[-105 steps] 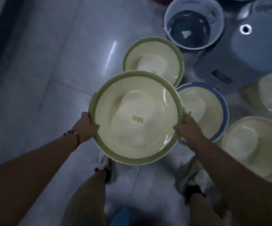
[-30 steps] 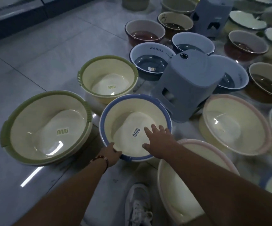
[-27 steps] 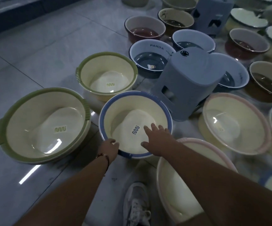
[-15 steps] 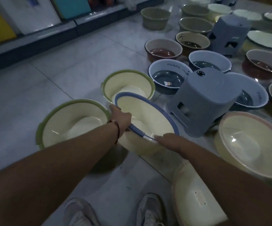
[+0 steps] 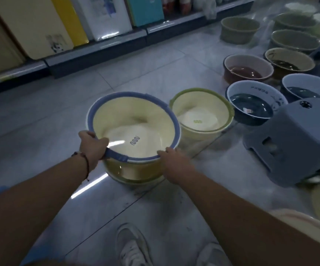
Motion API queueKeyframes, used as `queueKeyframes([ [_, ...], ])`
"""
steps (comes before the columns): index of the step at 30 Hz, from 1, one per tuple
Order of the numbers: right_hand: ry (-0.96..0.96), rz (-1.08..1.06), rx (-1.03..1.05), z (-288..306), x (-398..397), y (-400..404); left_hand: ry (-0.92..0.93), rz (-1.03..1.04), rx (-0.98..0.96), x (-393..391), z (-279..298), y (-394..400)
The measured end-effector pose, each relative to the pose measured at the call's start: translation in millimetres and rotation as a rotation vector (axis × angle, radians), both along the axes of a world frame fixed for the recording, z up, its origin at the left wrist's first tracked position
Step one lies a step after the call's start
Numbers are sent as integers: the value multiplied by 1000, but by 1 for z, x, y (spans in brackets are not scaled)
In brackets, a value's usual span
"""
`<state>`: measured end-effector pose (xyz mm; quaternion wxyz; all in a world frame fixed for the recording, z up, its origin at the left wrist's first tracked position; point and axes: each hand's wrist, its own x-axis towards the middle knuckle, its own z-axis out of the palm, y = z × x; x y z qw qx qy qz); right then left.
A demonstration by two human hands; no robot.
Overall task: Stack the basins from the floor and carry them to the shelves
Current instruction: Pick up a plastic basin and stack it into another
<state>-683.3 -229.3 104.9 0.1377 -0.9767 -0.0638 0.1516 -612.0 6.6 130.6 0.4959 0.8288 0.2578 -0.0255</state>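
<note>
A cream basin with a blue rim sits nested in a larger green-rimmed cream basin on the floor, only whose lower wall shows. My left hand grips the blue rim at its near left, thumb inside. My right hand holds the near right of the rim, fingers over the edge. A smaller green-rimmed cream basin stands just to the right, beside the stack.
A grey plastic stool stands at the right. Several dark blue, maroon and beige basins fill the floor behind it. Pink-rimmed basins lie at the lower right. A low shelf with flat boxes runs along the back. My shoes are below.
Both hands lifted the blue-rimmed basin off the floor, carried it left and set it inside the big green-rimmed basin. The view has swung up toward the shelf.
</note>
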Motion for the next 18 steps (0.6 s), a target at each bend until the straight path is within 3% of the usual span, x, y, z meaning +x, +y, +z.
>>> queueKeyframes([
  [4,117,179,-206,-51,-1,39,208,-36,-55,-5,-37,26],
  [9,163,229,-320,-85,10,43,456,-71,-60,-10,-88,10],
  [13,149,309,-331,-110,7,24,415,-322,120,-21,-123,21],
  [18,28,337,-292,-124,0,0,458,-418,211,-23,-132,18],
])
